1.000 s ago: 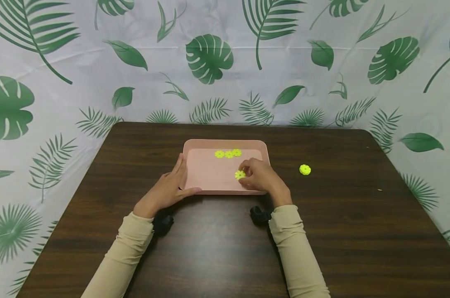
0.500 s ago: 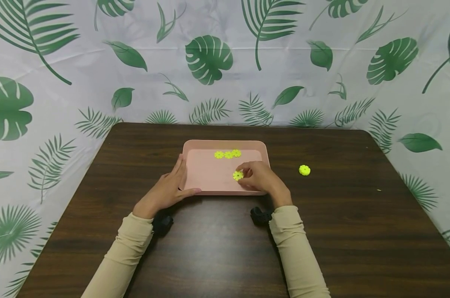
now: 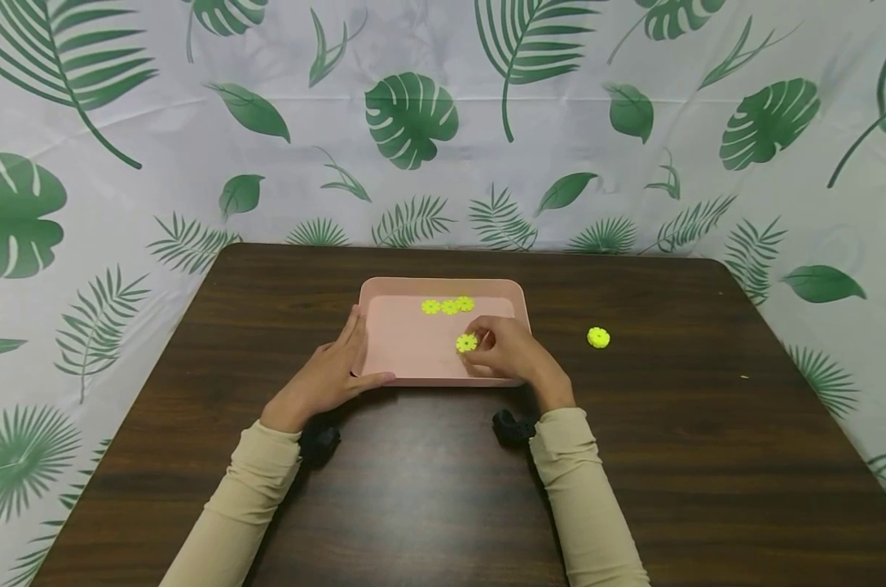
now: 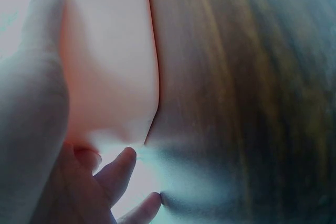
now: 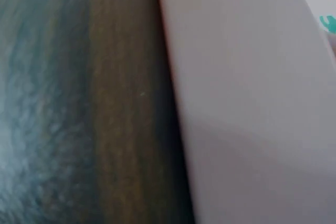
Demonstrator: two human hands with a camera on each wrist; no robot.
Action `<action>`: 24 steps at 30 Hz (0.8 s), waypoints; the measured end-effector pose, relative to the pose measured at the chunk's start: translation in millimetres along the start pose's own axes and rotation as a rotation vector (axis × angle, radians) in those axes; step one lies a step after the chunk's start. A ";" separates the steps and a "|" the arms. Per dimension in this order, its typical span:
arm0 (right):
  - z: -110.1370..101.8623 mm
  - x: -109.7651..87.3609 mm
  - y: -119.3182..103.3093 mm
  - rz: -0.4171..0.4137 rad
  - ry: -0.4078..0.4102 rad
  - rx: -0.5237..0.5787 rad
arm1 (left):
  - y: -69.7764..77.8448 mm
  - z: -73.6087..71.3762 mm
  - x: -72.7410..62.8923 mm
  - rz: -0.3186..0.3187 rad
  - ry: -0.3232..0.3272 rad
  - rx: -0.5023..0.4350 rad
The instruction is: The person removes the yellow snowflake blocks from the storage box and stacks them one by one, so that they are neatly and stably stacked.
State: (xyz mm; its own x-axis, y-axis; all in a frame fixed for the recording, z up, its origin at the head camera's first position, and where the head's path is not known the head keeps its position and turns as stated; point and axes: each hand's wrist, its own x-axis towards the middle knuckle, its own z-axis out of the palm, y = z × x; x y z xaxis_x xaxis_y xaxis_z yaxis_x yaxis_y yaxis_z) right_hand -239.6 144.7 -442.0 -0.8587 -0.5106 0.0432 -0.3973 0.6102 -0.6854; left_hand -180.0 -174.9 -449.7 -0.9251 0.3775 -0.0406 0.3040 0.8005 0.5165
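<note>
On the dark wooden counter [image 3: 428,497], the pink tray [image 3: 406,342] sits against the left hand [image 3: 325,377], whose grip is wide, fingers straight along its end; the right hand [image 3: 514,352] has a narrow grip inside it. Three yellow flower pieces [image 3: 449,307] line the far side, a yellow stack [image 3: 598,337] sits right of the tray, and the pinched piece [image 3: 464,343] has just shifted slightly left, leaving it apart from the row, so apparently unplaced

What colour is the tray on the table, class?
The tray is pink, clearest in the head view.
</note>
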 end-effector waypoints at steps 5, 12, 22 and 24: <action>-1.9 -0.5 -3.2 -0.069 0.065 0.074 | -1.2 1.1 0.8 0.005 -0.001 0.004; -12.5 -7.1 -4.3 -0.080 0.116 0.078 | -1.1 0.4 0.3 0.003 -0.010 0.002; -37.1 -31.2 12.3 -0.018 0.189 0.055 | -0.6 1.0 -0.5 0.003 -0.008 0.005; -41.7 -35.7 17.5 -0.005 0.198 0.044 | -0.4 0.6 -1.1 0.000 -0.006 0.000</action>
State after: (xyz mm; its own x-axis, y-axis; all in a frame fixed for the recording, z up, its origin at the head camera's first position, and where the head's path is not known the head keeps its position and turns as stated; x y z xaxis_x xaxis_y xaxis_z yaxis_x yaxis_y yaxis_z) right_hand -229.4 199.0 -425.2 -0.9055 -0.3818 0.1853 -0.3906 0.5787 -0.7159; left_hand -179.0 -175.5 -450.3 -0.9235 0.3808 -0.0460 0.3043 0.8004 0.5165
